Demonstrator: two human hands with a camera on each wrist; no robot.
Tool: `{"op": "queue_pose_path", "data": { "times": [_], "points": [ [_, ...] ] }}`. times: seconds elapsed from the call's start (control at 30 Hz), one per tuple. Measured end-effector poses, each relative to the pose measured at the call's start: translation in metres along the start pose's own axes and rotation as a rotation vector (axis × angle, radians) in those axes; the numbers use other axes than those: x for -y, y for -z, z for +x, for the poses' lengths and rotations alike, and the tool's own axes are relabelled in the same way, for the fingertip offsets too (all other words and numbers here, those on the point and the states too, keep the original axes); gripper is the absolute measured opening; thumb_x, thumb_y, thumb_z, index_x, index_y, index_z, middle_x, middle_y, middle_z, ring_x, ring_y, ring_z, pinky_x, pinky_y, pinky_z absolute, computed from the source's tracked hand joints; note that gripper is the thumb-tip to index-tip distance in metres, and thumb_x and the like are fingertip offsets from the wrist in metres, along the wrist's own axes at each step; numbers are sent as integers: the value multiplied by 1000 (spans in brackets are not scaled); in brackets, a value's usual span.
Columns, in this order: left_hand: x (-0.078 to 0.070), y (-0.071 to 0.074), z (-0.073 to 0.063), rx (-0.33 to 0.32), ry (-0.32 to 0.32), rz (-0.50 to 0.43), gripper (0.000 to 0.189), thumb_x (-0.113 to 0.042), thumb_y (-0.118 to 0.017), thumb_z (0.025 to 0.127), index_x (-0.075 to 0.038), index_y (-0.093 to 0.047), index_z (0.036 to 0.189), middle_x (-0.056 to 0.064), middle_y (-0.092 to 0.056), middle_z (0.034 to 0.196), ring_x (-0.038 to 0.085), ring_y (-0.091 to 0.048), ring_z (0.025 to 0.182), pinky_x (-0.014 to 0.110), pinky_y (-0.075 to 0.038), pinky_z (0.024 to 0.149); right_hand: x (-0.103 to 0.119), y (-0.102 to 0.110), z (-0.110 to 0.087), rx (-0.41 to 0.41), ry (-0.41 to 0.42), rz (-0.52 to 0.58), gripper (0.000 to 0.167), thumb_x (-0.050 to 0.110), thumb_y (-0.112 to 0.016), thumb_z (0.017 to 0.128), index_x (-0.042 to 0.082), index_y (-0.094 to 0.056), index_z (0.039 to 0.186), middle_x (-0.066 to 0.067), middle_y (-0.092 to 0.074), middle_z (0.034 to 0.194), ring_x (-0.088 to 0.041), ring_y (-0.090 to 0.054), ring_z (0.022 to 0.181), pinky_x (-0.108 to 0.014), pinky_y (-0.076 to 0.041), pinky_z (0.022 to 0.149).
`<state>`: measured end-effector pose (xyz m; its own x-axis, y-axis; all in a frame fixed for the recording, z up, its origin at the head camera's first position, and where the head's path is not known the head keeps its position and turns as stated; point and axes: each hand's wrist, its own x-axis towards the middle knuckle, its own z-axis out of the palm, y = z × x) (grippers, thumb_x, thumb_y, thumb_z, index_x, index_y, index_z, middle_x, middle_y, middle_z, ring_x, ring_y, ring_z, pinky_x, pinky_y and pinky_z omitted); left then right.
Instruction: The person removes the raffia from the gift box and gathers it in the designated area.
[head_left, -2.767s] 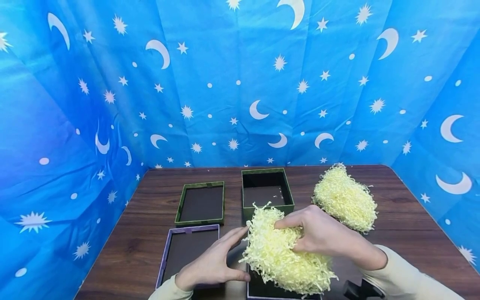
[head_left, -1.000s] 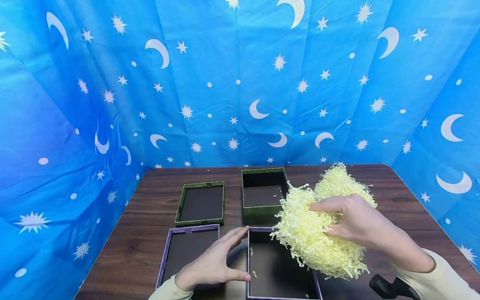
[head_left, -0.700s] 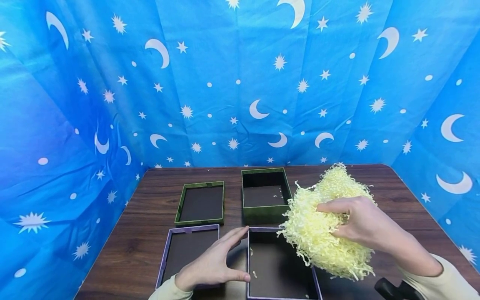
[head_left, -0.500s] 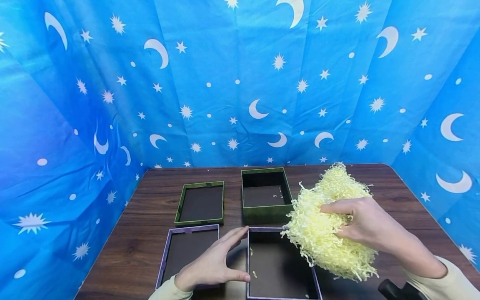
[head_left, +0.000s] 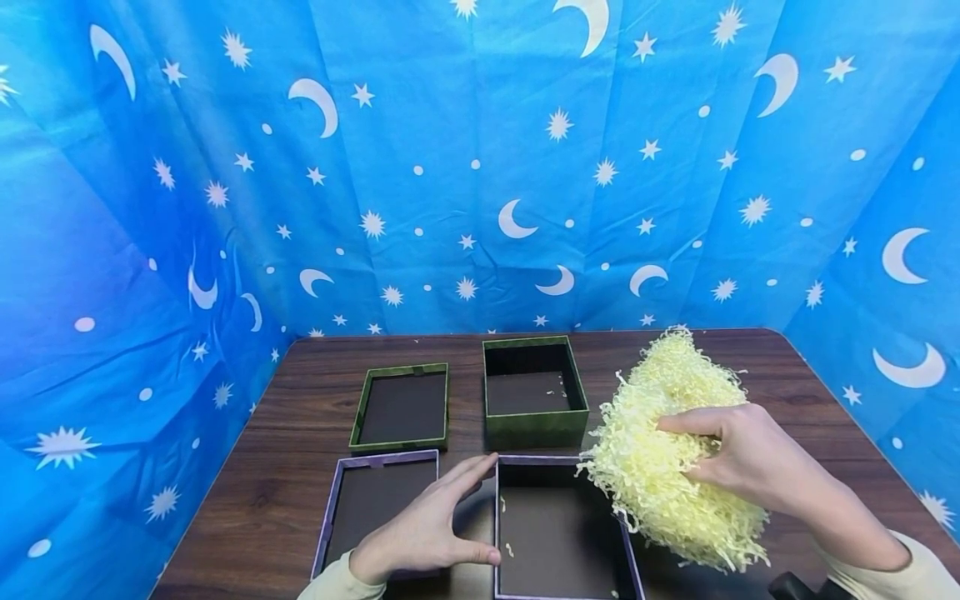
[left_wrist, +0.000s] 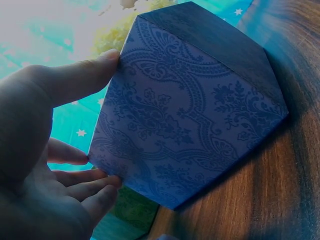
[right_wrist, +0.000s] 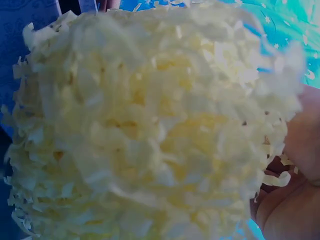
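Note:
My right hand point(head_left: 738, 454) grips a large clump of pale yellow shredded paper point(head_left: 652, 483), just right of the open purple box point(head_left: 555, 533). In the right wrist view the shredded paper point(right_wrist: 150, 125) covers most of the picture and hides the fingertips. A few loose shreds lie on the box's dark floor. My left hand point(head_left: 427, 525) is spread along the box's left wall. Seen from the left wrist, its thumb and fingers touch the top edge of the patterned purple box point(left_wrist: 165, 100), and nothing is in the palm.
Behind the held clump, a second pile of shredded paper point(head_left: 693, 362) overlaps it. An open green box point(head_left: 536, 429) with a few shreds inside stands at the back middle. A green lid point(head_left: 405, 408) and a purple lid point(head_left: 375, 492) lie inside-up at left.
My right hand has carried the shredded paper from over the purple box to its right side, baring the box's floor. The left hand has stayed at the box's left wall.

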<state>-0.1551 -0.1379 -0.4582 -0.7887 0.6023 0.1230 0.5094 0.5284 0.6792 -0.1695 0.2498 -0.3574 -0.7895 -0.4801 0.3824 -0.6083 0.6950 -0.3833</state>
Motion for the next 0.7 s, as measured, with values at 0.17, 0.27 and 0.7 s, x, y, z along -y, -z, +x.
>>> {"op": "queue_pose_path", "data": {
  "times": [0.17,0.27,0.7],
  "points": [
    [0,0,0,-3,4,12,107,-44,-85,71,-28,-21,156,-1,-34,155,21,-46,134,42,-42,108,-3,-2,-5,0,-26,17,57,-10,-80,53,4,-74,108,-17,-73,102,15,-23,43,-17,-38,44],
    [0,-1,0,-4,8,26,107,-45,-85,71,-29,-21,156,-2,-34,155,21,-45,135,45,-42,108,-5,-3,-7,7,-43,-1,56,-10,-80,53,5,-74,108,-17,-73,102,14,-27,45,-17,-39,47],
    [0,0,-1,14,33,24,105,-48,-83,72,-33,-19,155,-3,-32,156,22,-42,137,51,-40,108,-14,-6,-22,28,-143,-69,57,-3,-85,54,9,-75,108,-18,-73,100,10,-20,39,-17,-39,49]
  ]
}}
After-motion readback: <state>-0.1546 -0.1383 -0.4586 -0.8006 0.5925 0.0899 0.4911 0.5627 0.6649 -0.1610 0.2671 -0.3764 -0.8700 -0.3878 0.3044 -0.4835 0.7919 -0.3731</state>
